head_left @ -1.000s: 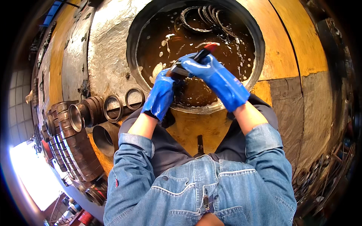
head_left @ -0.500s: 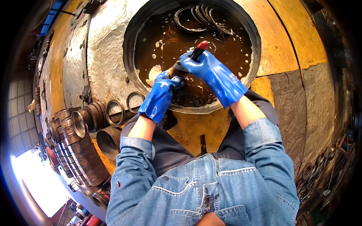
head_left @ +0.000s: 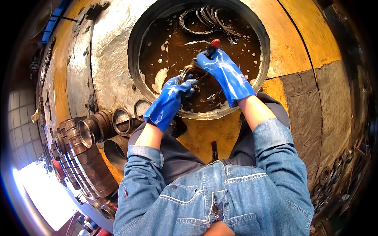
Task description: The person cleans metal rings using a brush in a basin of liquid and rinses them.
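Both my hands wear blue rubber gloves and work over a round basin [head_left: 134, 59] of brown foamy liquid. My left hand [head_left: 170, 98] grips a metal ring [head_left: 186, 72] just above the liquid. My right hand [head_left: 220, 69] is closed on a tool with a black and red handle [head_left: 213, 45], its working end against the ring. Several more metal rings [head_left: 204, 19] lie half sunk at the far side of the basin.
Left of the basin, on the stained yellow and grey surface [head_left: 299, 43], lie two loose rings [head_left: 132, 116] and rows of stacked rusty metal sleeves [head_left: 84, 149]. More metal parts [head_left: 334, 173] sit at the right edge. My denim-sleeved arms fill the lower frame.
Both hands have stayed together over the basin with the ring and tool. The view has shifted slightly, and the tool's handle has tilted more upright.
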Motion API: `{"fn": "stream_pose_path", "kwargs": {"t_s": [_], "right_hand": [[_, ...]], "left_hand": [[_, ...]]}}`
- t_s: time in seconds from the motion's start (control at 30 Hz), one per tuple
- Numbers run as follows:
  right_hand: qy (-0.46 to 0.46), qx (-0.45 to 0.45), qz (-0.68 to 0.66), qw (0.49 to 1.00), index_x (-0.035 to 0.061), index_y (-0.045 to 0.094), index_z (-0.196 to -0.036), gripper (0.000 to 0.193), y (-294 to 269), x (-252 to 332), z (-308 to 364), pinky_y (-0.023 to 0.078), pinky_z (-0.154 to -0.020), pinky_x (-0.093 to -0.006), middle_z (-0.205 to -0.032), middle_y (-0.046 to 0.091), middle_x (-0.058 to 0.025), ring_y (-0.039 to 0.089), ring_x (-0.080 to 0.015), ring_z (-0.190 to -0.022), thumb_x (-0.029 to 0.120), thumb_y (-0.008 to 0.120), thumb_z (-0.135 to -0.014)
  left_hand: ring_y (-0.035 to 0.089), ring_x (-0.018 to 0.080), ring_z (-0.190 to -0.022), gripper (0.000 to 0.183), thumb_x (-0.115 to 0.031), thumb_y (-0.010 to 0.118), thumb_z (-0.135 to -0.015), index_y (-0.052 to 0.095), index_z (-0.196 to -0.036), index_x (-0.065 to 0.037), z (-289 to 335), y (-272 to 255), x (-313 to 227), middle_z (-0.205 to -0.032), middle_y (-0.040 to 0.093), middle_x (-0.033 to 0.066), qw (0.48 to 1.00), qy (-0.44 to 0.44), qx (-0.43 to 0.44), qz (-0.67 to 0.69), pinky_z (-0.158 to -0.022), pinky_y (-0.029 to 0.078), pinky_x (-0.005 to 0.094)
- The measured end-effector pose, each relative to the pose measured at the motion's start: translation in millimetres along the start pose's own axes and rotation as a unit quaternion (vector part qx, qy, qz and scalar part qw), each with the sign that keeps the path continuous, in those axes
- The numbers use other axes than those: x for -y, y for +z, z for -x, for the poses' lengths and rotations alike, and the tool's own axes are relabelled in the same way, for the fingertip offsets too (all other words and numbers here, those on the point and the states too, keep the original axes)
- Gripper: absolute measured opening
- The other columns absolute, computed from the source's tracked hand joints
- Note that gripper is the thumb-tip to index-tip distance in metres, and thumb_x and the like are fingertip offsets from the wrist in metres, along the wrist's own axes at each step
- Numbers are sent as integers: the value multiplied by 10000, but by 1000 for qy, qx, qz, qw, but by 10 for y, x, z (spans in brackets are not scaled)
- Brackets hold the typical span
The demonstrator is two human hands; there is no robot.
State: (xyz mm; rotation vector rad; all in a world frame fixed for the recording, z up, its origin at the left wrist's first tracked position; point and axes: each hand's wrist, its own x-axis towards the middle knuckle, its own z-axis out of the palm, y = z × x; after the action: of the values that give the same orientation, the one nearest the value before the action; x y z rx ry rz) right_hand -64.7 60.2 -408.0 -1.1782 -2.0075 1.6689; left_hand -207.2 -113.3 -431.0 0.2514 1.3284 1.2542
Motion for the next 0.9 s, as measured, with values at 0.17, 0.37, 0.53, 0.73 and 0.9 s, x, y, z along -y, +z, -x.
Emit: {"fn": "stream_pose_path", "kwargs": {"t_s": [0.17,0.37,0.53,0.73,0.9], "right_hand": [[152,-2,156,976,24,752,-994,398,-177,-100,-17,558,-852,-437,-941,757,-219,730,-391,-911,386,636,-879],[106,-119,112,981,21,751,-971,368,-432,-155,-28,551,-825,-432,-916,753,-220,743,-368,-906,361,637,-888],[104,-89,149,979,23,740,-931,375,-553,-196,-68,537,-802,-404,-882,756,-167,725,-262,-853,386,664,-876],[83,69,-128,986,58,796,-1022,276,-140,18,-102,521,-749,-268,-892,758,-24,649,-93,-789,315,734,-942],[-3,147,-65,987,76,765,-900,254,229,183,90,524,-748,-320,-803,729,-37,650,-125,-761,308,660,-907]], "left_hand": [[683,145,-806,356,-222,645,-1060,639,-1308,33,28,172,-56,-1025,751,116,998,-56,9,-2,-677,550,279],[719,206,-887,295,-66,701,-999,652,-1265,53,-62,429,12,-1070,753,131,993,112,27,28,-811,619,339],[683,183,-871,421,-223,659,-1055,625,-1355,71,-98,320,79,-1100,750,143,996,-58,46,39,-814,554,318],[707,190,-945,317,-168,608,-1060,643,-1299,38,66,6,129,-1133,744,115,999,19,-45,-10,-867,590,335],[697,172,-951,294,-100,642,-1007,678,-1282,-2,156,-52,110,-1115,750,90,996,80,-11,-24,-887,565,305]]}}
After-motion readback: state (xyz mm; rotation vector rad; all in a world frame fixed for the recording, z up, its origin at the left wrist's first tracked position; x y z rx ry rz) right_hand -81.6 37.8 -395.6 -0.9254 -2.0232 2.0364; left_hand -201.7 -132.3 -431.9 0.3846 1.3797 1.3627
